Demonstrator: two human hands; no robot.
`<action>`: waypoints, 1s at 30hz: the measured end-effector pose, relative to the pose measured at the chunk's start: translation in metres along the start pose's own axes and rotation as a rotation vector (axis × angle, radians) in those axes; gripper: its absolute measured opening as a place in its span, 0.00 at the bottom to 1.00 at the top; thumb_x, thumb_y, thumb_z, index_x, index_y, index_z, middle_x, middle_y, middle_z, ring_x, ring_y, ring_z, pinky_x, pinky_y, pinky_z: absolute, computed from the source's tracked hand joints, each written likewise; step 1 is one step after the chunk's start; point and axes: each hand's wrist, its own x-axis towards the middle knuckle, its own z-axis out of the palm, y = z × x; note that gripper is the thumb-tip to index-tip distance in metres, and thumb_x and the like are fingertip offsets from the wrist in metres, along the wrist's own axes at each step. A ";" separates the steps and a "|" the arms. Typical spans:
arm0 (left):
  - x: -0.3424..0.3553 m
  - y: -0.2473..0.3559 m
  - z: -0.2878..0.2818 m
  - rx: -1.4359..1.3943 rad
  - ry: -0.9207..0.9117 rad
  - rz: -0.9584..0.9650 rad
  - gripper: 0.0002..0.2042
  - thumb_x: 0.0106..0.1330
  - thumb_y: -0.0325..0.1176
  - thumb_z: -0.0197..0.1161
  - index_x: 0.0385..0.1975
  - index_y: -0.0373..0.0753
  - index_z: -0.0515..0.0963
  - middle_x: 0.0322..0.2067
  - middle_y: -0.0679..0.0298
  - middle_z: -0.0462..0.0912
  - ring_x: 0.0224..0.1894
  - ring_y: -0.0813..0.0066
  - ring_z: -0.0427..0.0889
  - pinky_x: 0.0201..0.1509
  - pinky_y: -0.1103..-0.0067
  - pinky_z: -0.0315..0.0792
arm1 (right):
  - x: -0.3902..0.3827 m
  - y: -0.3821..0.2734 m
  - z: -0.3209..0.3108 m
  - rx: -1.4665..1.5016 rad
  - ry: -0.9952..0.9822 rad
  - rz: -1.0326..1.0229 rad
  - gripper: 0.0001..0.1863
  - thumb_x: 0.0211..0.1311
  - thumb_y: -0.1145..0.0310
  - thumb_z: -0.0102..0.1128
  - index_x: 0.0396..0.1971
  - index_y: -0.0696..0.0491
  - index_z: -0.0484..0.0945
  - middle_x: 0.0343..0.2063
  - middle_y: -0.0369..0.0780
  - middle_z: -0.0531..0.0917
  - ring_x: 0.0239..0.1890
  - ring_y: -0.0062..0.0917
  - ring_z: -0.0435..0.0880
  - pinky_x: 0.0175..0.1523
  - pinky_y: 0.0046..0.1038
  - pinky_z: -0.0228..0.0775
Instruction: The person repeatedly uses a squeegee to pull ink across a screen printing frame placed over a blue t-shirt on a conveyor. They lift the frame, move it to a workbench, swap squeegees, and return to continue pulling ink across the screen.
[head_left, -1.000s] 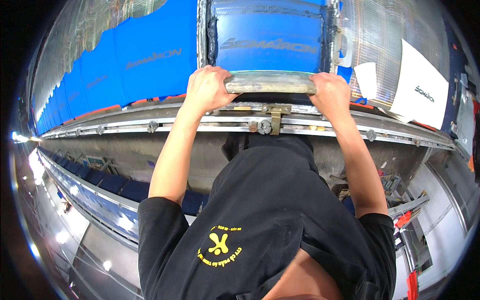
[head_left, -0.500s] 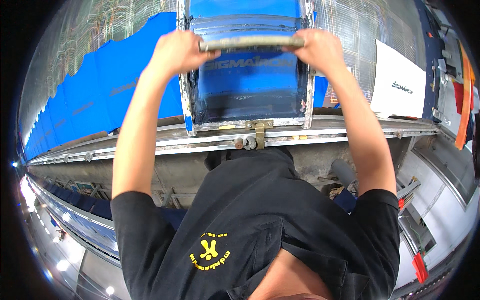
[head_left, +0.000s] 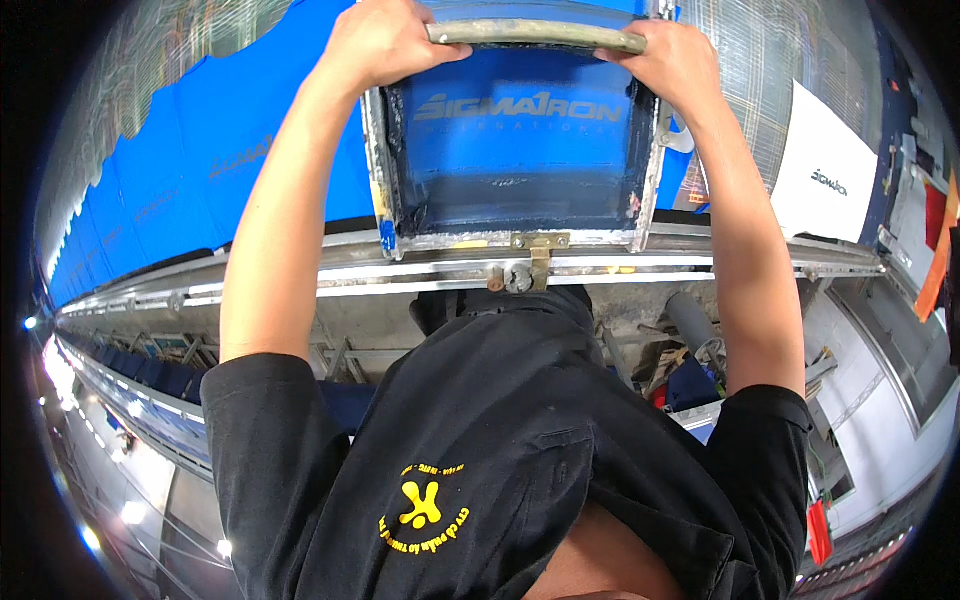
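Note:
Both of my hands grip a long squeegee (head_left: 535, 36) by its two ends, with my left hand (head_left: 385, 42) at one end and my right hand (head_left: 678, 62) at the other. The squeegee lies crosswise over a screen-printing frame (head_left: 387, 215). Through the frame's mesh (head_left: 520, 150) a blue ground and grey lettering show, with dark ink smeared along its near and side borders. A brass-coloured bracket (head_left: 540, 245) joins the frame's near edge to the metal rail (head_left: 400, 275). The squeegee's blade is hidden beneath its handle.
Blue fabric pieces (head_left: 160, 165) lie on the long table left of the frame. A white printed piece (head_left: 828, 170) rests to the right. The rail runs along the table's near edge. An orange strip (head_left: 940, 250) hangs at the far right.
My hands have pushed the squeegee away from me, toward the far end of the frame. More of the near mesh shows. The whole view has shifted slightly.

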 end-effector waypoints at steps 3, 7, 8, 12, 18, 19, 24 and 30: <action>-0.028 0.007 0.012 0.002 0.001 0.022 0.26 0.54 0.62 0.75 0.32 0.41 0.90 0.24 0.52 0.87 0.32 0.49 0.88 0.42 0.60 0.81 | -0.027 -0.010 0.004 0.021 -0.011 0.010 0.22 0.55 0.38 0.74 0.32 0.44 0.92 0.25 0.42 0.89 0.33 0.41 0.90 0.40 0.45 0.82; -0.091 0.029 0.037 -0.025 -0.085 -0.023 0.23 0.53 0.58 0.77 0.34 0.42 0.91 0.31 0.54 0.89 0.38 0.51 0.89 0.45 0.61 0.82 | -0.096 -0.024 0.026 -0.034 -0.061 -0.022 0.17 0.54 0.44 0.76 0.33 0.41 0.91 0.32 0.37 0.90 0.34 0.38 0.90 0.39 0.41 0.83; -0.110 0.037 0.043 -0.028 -0.120 -0.059 0.23 0.53 0.57 0.77 0.35 0.42 0.90 0.33 0.55 0.89 0.39 0.52 0.89 0.46 0.61 0.82 | -0.116 -0.028 0.030 -0.016 -0.024 -0.054 0.16 0.53 0.48 0.77 0.34 0.42 0.91 0.32 0.38 0.90 0.34 0.38 0.90 0.39 0.41 0.82; -0.175 0.064 0.057 -0.074 -0.012 0.004 0.22 0.51 0.55 0.78 0.35 0.42 0.89 0.34 0.56 0.89 0.42 0.54 0.88 0.48 0.61 0.81 | -0.183 -0.050 0.037 0.072 0.029 -0.095 0.16 0.48 0.60 0.79 0.36 0.51 0.89 0.33 0.40 0.88 0.39 0.37 0.88 0.45 0.40 0.80; -0.198 0.082 0.045 0.037 0.031 0.010 0.25 0.50 0.48 0.79 0.45 0.39 0.87 0.45 0.58 0.87 0.52 0.57 0.84 0.61 0.63 0.72 | -0.208 -0.030 0.029 0.560 0.059 -0.033 0.31 0.63 0.50 0.74 0.56 0.58 0.84 0.53 0.50 0.86 0.61 0.44 0.82 0.68 0.40 0.71; -0.199 0.088 0.043 0.125 0.038 0.042 0.25 0.51 0.46 0.79 0.47 0.39 0.86 0.47 0.58 0.87 0.54 0.57 0.83 0.62 0.63 0.71 | -0.201 -0.014 0.030 0.692 0.159 -0.025 0.31 0.66 0.49 0.72 0.58 0.57 0.83 0.55 0.50 0.85 0.63 0.43 0.81 0.69 0.39 0.70; -0.193 0.141 0.061 -0.096 0.109 0.181 0.20 0.57 0.31 0.73 0.51 0.40 0.85 0.51 0.59 0.87 0.56 0.58 0.83 0.61 0.64 0.71 | -0.139 0.068 0.055 0.856 0.433 0.529 0.30 0.69 0.50 0.66 0.60 0.59 0.81 0.51 0.50 0.87 0.51 0.37 0.88 0.58 0.36 0.77; -0.192 0.167 0.090 -0.121 0.170 0.138 0.24 0.50 0.23 0.68 0.52 0.39 0.84 0.52 0.59 0.86 0.57 0.56 0.82 0.64 0.63 0.72 | -0.075 0.062 0.103 1.144 0.402 0.572 0.24 0.68 0.54 0.65 0.53 0.58 0.85 0.39 0.45 0.91 0.44 0.32 0.90 0.53 0.33 0.78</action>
